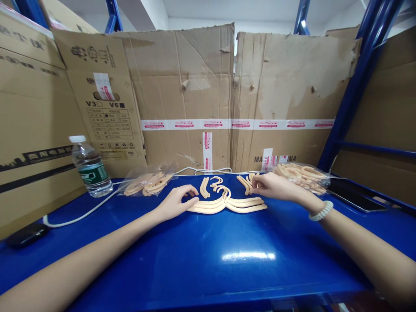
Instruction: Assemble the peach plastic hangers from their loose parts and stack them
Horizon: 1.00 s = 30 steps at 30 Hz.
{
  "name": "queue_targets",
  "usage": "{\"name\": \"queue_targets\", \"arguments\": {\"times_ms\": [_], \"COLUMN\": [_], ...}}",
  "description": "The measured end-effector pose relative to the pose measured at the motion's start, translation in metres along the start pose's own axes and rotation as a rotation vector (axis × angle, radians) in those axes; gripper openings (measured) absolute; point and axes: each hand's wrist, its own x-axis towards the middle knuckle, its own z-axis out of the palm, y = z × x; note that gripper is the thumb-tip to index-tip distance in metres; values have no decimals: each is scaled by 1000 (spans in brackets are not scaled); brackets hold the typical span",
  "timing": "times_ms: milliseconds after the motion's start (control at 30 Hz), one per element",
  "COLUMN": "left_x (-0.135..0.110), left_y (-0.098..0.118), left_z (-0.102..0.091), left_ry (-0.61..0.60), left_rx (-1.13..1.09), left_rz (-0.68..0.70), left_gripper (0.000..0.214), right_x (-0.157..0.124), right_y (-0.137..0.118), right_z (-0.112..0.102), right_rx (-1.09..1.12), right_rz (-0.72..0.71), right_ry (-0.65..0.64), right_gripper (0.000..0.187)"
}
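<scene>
seemingly to steady them, your left hand [177,202], grip spread, meets the beige hangers [217,209]; i can't tell if your right hand [272,186] pinches curved pieces [251,177]

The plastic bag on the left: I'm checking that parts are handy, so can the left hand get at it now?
Probably yes: the left hand is near the bag, with only blue table showing between. I can't tell whether the bag is open.

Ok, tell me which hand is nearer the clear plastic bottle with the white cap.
Left. The left hand is to the right of the bottle, at the left ends of the curved beige strips; the right hand is farther right, past the strips' middle.
</scene>
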Motion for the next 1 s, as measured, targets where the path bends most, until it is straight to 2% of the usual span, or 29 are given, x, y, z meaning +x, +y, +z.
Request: {"name": "queue_targets", "arguments": {"times_ms": [167,400,633,833,1000], "left_x": [0,0,1,1,1], "left_y": [-4,-7,-5,-9,-14], "left_z": [4,8,8,7,10], "left_ry": [75,92,66,24,-84], "left_rx": [-73,-84,-64,36,46], "left_rz": [-39,-24,-22,46,43], "left_gripper": [12,9,16,29,42], "right_x": [1,0,2,4,4], "right_y": [4,3,7,12,10], "right_z": [3,1,3,6,6], "right_rx": [-105,-147,-82,-49,-45], "right_rz": [116,174,167,196,200], "right_ry": [105,195,250,229,226], "right_gripper": [14,19,29,17,8]}}
